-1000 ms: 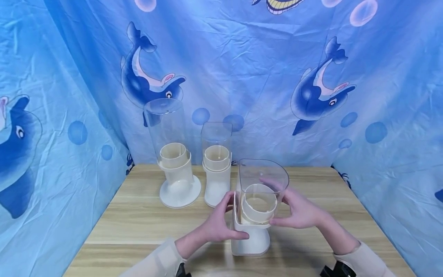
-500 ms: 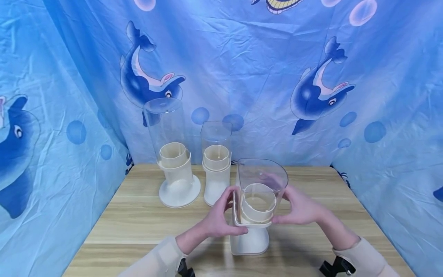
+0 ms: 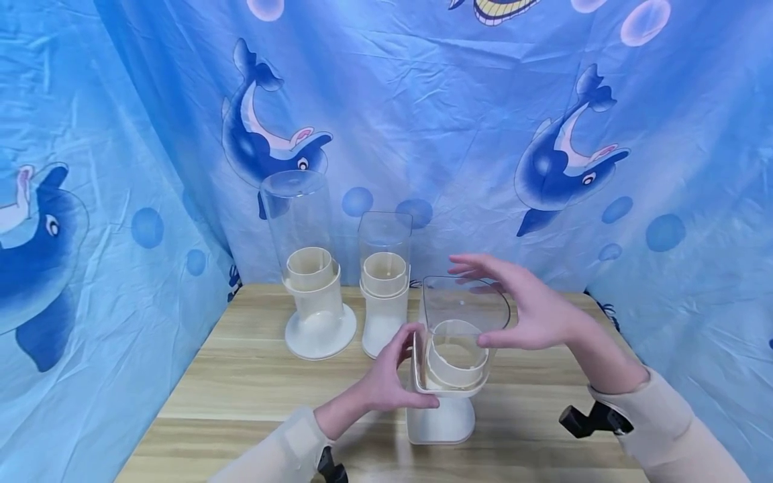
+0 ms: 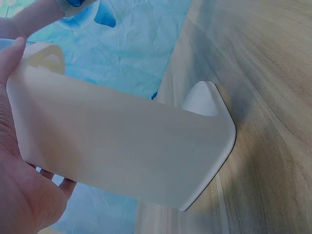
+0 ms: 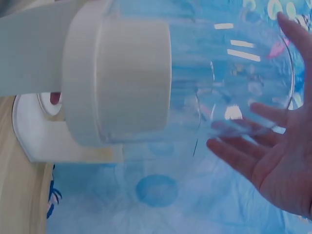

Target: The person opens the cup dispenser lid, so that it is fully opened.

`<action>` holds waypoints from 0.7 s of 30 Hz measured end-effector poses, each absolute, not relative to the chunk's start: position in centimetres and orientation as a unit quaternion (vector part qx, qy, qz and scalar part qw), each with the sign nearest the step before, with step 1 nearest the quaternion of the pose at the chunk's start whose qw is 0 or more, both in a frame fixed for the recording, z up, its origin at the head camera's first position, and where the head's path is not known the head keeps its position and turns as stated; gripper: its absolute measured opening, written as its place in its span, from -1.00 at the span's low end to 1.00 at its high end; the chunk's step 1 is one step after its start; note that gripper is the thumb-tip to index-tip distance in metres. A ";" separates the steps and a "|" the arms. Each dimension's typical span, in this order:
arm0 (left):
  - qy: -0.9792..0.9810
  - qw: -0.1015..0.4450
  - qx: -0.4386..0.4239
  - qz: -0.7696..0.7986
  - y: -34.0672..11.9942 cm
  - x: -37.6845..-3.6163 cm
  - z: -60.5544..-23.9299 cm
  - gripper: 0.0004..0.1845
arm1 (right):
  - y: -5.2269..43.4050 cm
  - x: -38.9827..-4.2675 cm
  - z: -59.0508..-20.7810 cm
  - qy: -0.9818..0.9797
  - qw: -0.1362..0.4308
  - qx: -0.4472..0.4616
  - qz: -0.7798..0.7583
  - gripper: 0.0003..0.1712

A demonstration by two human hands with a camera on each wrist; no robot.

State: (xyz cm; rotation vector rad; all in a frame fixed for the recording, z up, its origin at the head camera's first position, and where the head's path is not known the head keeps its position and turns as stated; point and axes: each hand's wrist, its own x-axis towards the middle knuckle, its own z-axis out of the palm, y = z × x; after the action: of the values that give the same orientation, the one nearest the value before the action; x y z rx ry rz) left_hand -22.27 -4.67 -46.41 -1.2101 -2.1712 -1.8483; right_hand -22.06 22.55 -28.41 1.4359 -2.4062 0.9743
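Note:
A white stand [image 3: 441,422] with a flat foot stands on the table, nearest me. Set in its top are a cream-coloured ring [image 3: 457,372] and a clear, open-topped container [image 3: 461,305]. My left hand [image 3: 383,379] grips the stand's upper left, thumb in front and fingers behind; in the left wrist view its smooth white back [image 4: 112,136] lies between thumb and fingers. My right hand [image 3: 537,308] is up beside the clear container's rim, fingers spread round its right side. In the right wrist view, the right fingers [image 5: 239,156] are spread near the clear wall; any contact is uncertain.
Two similar white stands with clear tops are behind: a tall round one [image 3: 320,329] on a disc foot and a narrower one [image 3: 385,322] close by. Blue dolphin-print cloth [image 3: 453,134] hangs behind and at both sides of the wooden table [image 3: 272,402].
My right hand has come off the container's lower right side and risen to its rim, its fingers now spread. The left hand keeps its grip. The stand stays in place while the view shifts slightly.

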 end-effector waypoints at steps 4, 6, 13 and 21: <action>-0.705 0.021 -0.386 -0.595 -4.6 -22.3 -46.3 0.10 | 21.4 -21.4 -27.8 -0.827 0.073 0.468 0.303 0.14; -0.712 0.012 -0.377 -0.591 -4.6 -22.3 -46.1 0.10 | 21.1 -21.1 -27.7 -0.834 0.070 0.459 0.297 0.11; -0.738 -0.014 -0.345 -0.580 -4.8 -22.3 -45.5 0.11 | 20.8 -20.5 -27.8 -0.848 0.069 0.428 0.305 0.10; -0.729 0.010 -0.375 -0.573 -4.5 -22.4 -45.5 0.05 | 20.4 -19.1 -28.2 -0.853 0.096 0.412 0.305 0.07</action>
State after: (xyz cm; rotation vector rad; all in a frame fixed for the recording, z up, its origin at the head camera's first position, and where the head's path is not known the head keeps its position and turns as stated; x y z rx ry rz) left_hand -22.42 -4.55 -45.52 -1.1691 -2.2745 -1.7890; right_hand -19.13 20.40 -28.20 1.2220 -2.5273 0.9048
